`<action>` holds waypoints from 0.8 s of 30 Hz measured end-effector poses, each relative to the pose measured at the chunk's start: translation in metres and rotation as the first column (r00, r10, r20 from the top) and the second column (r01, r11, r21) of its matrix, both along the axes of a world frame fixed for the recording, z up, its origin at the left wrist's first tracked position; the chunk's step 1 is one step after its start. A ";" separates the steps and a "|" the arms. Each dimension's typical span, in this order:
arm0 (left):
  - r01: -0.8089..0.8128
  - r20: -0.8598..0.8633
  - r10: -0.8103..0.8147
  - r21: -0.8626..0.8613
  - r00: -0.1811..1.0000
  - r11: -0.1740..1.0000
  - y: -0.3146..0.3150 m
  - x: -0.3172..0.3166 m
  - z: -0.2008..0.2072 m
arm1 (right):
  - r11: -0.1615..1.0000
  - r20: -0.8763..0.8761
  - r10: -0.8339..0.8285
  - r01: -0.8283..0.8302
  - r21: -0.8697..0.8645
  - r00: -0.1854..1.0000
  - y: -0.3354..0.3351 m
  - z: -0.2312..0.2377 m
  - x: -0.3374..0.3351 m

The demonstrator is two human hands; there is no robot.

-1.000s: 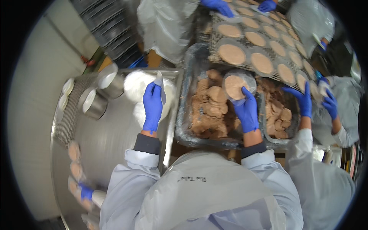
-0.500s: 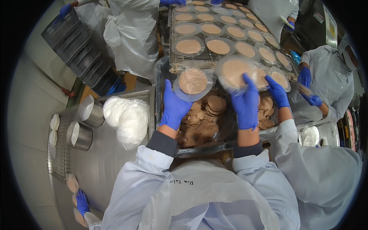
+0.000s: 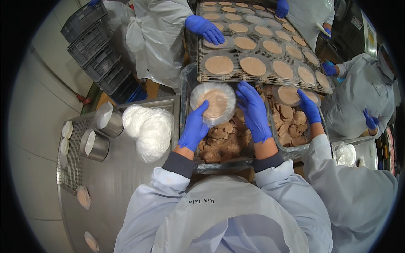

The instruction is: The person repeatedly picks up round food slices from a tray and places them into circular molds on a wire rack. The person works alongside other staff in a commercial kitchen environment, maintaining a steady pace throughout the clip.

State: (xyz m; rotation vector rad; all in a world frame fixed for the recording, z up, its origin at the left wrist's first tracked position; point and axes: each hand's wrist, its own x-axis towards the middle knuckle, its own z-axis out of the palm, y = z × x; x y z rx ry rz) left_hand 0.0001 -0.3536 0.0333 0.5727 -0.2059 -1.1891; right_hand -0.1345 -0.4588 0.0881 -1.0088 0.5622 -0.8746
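The left hand (image 3: pixel 195 126) has left the steel table and now grips the film-wrapped patty (image 3: pixel 213 103); the right hand (image 3: pixel 254 110), fingers spread, lies flat beside it over the meat tub (image 3: pixel 219 141).

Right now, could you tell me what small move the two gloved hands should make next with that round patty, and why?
Probably carry the patty, which rests on a clear film sheet between left hand and right hand, forward onto the wire rack. The rack just ahead already holds rows of similar patties on film.
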 end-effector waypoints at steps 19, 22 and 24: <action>-0.187 0.016 0.187 -0.012 0.982 0.982 0.024 0.011 0.000 | 0.919 0.485 -0.133 -0.077 0.388 0.864 -0.069 -0.039 -0.025; -0.562 0.403 0.486 0.089 0.776 0.823 0.150 0.033 0.014 | 0.905 0.339 -0.141 -0.018 0.425 0.930 -0.073 -0.064 -0.046; -0.850 0.811 0.439 0.130 0.388 0.510 0.239 0.052 -0.002 | 0.896 0.349 -0.118 -0.052 0.442 0.930 -0.070 -0.078 -0.045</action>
